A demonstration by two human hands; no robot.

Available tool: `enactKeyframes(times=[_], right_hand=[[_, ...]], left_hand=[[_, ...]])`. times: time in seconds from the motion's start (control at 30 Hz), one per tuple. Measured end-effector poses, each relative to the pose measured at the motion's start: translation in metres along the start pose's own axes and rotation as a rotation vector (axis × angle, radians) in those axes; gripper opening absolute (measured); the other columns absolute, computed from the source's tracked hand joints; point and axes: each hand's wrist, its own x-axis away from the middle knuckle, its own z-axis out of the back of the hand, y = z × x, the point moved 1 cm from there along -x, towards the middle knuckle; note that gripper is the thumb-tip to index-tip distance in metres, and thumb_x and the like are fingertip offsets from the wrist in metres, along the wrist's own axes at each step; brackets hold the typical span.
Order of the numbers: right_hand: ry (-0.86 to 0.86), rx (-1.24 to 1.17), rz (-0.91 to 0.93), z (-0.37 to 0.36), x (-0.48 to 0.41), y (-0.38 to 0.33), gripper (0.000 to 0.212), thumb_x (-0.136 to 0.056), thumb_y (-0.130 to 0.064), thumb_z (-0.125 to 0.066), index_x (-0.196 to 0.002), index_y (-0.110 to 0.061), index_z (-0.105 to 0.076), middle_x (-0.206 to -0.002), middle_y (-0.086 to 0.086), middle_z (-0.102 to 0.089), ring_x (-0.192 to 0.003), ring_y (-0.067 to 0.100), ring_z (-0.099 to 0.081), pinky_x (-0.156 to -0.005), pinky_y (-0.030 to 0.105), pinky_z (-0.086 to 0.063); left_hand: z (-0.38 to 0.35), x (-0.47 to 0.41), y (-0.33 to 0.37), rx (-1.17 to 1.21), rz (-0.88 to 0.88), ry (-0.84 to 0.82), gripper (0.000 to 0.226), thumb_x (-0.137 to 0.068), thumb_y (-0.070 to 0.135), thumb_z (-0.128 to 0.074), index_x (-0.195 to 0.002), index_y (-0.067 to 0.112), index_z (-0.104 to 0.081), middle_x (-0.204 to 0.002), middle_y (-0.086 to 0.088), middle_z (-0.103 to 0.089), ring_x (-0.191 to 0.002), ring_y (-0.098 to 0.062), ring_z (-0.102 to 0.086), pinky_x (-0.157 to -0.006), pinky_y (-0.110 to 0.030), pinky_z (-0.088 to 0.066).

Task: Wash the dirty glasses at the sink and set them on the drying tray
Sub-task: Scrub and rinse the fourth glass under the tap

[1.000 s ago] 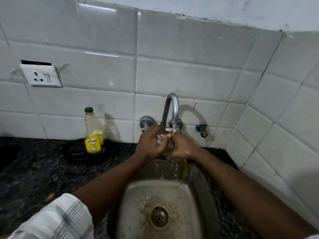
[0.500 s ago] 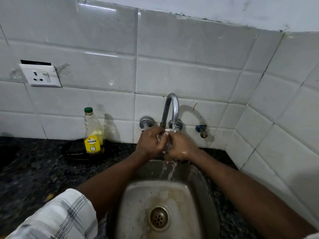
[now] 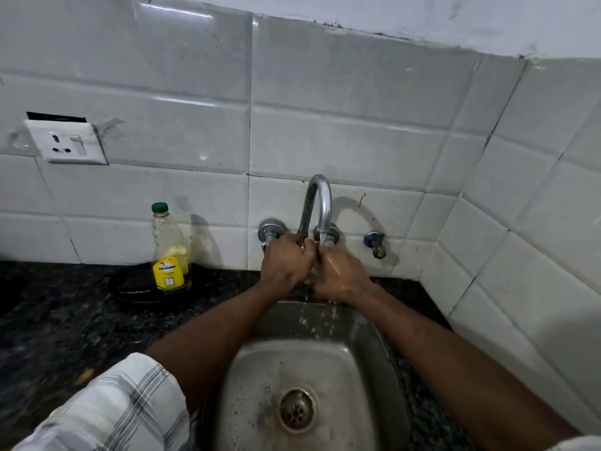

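While the tap (image 3: 320, 203) runs into the sink (image 3: 361, 369), our left hand (image 3: 286, 262) and right hand (image 3: 341, 275) curl round a glass (image 3: 310, 277), mostly hidden between them. Washing seems underway; setting it on the tray, unseen, remains.

A dark speckled stone counter (image 3: 48, 336) runs along the tiled wall into the back right corner. A steel sink (image 3: 385, 340) is set into it by that corner, leaving a narrow strip of stone at the right edge. Near the back edge, left of the sink, lies a flat black round dish (image 3: 130, 288) (its kind is hard to tell). A clear bottle (image 3: 170, 258) with a green cap and yellow label stands upright on the dish's right part.
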Motion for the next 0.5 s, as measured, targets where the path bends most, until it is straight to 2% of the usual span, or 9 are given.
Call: enactKeyframes(times=[0.07, 0.13, 0.17, 0.2, 0.27, 0.33, 0.37, 0.43, 0.5], right_hand=[[-0.06, -0.161, 0.011, 0.001, 0.0, 0.006, 0.062, -0.066, -0.033, -0.083, -0.12, -0.021, -0.056, -0.1, -0.003, -0.068, -0.09, 0.017, -0.066, -0.077, 0.028, -0.056], [-0.219, -0.427, -0.002, 0.004, 0.002, 0.011, 0.054, -0.064, -0.016, -0.088, -0.112, -0.015, -0.063, -0.091, -0.012, -0.067, -0.085, 0.006, -0.066, -0.072, 0.013, -0.052], [-0.283, -0.514, -0.014, 0.005, 0.005, 0.01, 0.049, -0.063, -0.01, -0.088, -0.107, -0.015, -0.065, -0.088, -0.013, -0.067, -0.083, 0.003, -0.066, -0.069, 0.011, -0.051], [-0.28, -0.544, -0.024, 0.003, 0.006, 0.007, 0.045, -0.063, -0.011, -0.087, -0.102, -0.017, -0.065, -0.086, -0.012, -0.067, -0.081, 0.003, -0.065, -0.069, 0.014, -0.053], [-0.147, -0.394, -0.026, -0.003, 0.004, 0.002, 0.041, -0.066, -0.028, -0.082, -0.102, -0.021, -0.062, -0.089, -0.01, -0.066, -0.079, 0.008, -0.064, -0.074, 0.03, -0.058], [-0.041, -0.163, -0.032, -0.01, 0.002, 0.0, 0.051, -0.072, -0.046, -0.076, -0.114, -0.024, -0.058, -0.097, -0.006, -0.065, -0.083, 0.014, -0.062, -0.079, 0.035, -0.056], [-0.009, -0.13, -0.035, -0.011, 0.001, 0.0, 0.055, -0.072, -0.05, -0.074, -0.118, -0.024, -0.057, -0.099, -0.004, -0.066, -0.086, 0.017, -0.063, -0.079, 0.035, -0.056], [0.014, -0.162, -0.041, -0.013, 0.002, 0.004, 0.053, -0.073, -0.046, -0.075, -0.117, -0.021, -0.058, -0.094, -0.003, -0.066, -0.087, 0.021, -0.067, -0.075, 0.032, -0.054], [-0.011, -0.335, -0.083, -0.017, 0.003, 0.008, 0.055, -0.071, -0.033, -0.08, -0.119, -0.02, -0.057, -0.095, -0.004, -0.065, -0.091, 0.021, -0.067, -0.074, 0.028, -0.051]], left_hand=[[-0.002, 0.003, -0.006, -0.019, -0.147, 0.035, 0.041, -0.093, 0.049, -0.044, -0.084, 0.016, -0.067, -0.078, -0.005, -0.069, -0.071, -0.02, -0.064, -0.07, -0.033, -0.055], [0.001, 0.01, -0.015, 0.031, -0.488, 0.033, 0.034, -0.092, 0.041, -0.05, -0.086, 0.011, -0.066, -0.081, -0.005, -0.066, -0.072, -0.019, -0.06, -0.067, -0.03, -0.049], [0.004, 0.011, -0.017, 0.035, -0.597, 0.016, 0.031, -0.09, 0.036, -0.051, -0.087, 0.009, -0.066, -0.082, -0.006, -0.065, -0.072, -0.021, -0.06, -0.065, -0.029, -0.047], [0.004, 0.009, -0.018, 0.024, -0.61, 0.002, 0.032, -0.089, 0.034, -0.05, -0.086, 0.007, -0.067, -0.083, -0.009, -0.066, -0.072, -0.023, -0.06, -0.065, -0.029, -0.046], [0.001, 0.003, -0.008, -0.057, -0.412, -0.017, 0.04, -0.09, 0.037, -0.043, -0.084, 0.008, -0.069, -0.081, -0.011, -0.068, -0.071, -0.024, -0.062, -0.063, -0.031, -0.045], [-0.005, -0.001, 0.0, -0.194, -0.185, -0.042, 0.04, -0.094, 0.038, -0.041, -0.083, 0.01, -0.067, -0.08, -0.01, -0.068, -0.068, -0.02, -0.059, -0.061, -0.03, -0.04], [-0.005, -0.001, 0.001, -0.203, -0.162, -0.03, 0.039, -0.097, 0.038, -0.041, -0.085, 0.011, -0.067, -0.081, -0.009, -0.067, -0.068, -0.017, -0.056, -0.062, -0.028, -0.039], [-0.004, 0.004, 0.001, -0.069, -0.166, -0.043, 0.045, -0.101, 0.046, -0.039, -0.09, 0.012, -0.067, -0.082, -0.006, -0.067, -0.07, -0.014, -0.057, -0.065, -0.03, -0.043], [-0.003, 0.007, -0.005, 0.189, -0.019, -0.031, 0.056, -0.1, 0.059, -0.033, -0.085, 0.017, -0.068, -0.083, -0.004, -0.07, -0.076, -0.018, -0.064, -0.074, -0.036, -0.051]])
